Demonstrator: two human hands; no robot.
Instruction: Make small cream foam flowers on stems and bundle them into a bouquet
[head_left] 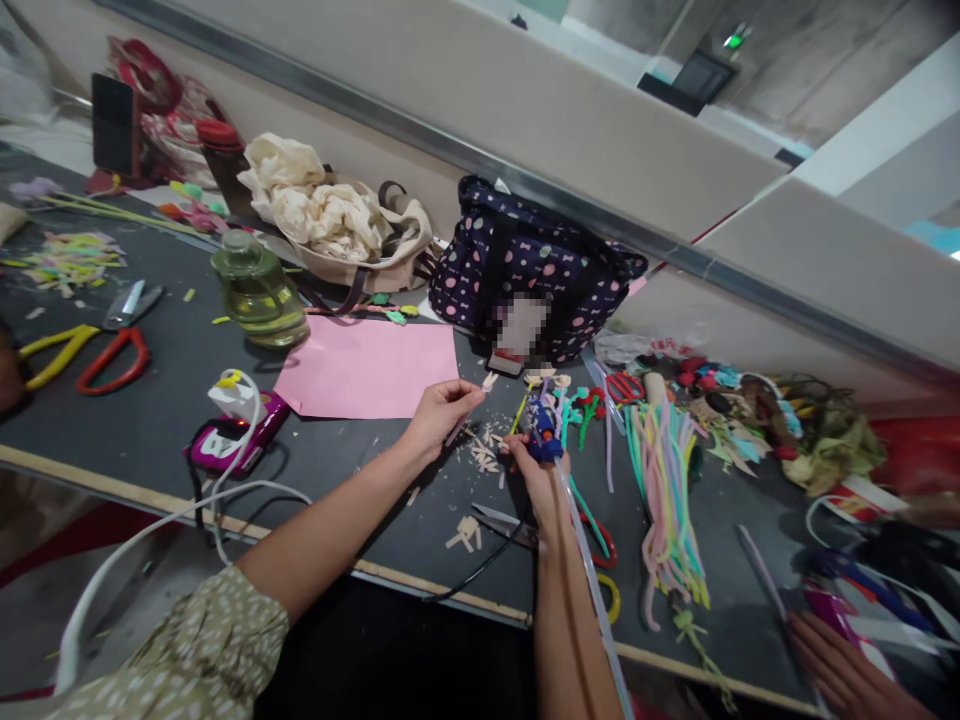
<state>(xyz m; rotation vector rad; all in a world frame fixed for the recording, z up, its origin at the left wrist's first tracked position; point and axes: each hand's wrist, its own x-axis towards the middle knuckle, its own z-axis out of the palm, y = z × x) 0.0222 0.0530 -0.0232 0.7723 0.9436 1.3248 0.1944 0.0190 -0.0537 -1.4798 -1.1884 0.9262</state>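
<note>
My left hand (pixel 441 418) is closed in a pinch on a small pale strip (pixel 490 381), held above the dark tabletop. My right hand (pixel 534 470) grips a blue hot glue gun (pixel 541 432), with a long clear glue stick (pixel 577 520) running back from it along my forearm. A black cord (pixel 487 562) hangs below that hand. Between and below the hands lie scattered pale scraps (pixel 486 455) and another small pile of strips (pixel 466 535). Scissors (pixel 504 522) lie partly hidden under my right wrist. Just beyond my left hand is a pink sheet (pixel 375 370).
A polka-dot bag (pixel 517 260), a glass bottle (pixel 259 290) and a cream cloth bag (pixel 322 215) stand at the back. Bundled pipe cleaners (pixel 667 500) lie right. A purple power strip (pixel 238 432) and large scissors (pixel 112 345) lie left. Another person's hand (pixel 840 660) is at lower right.
</note>
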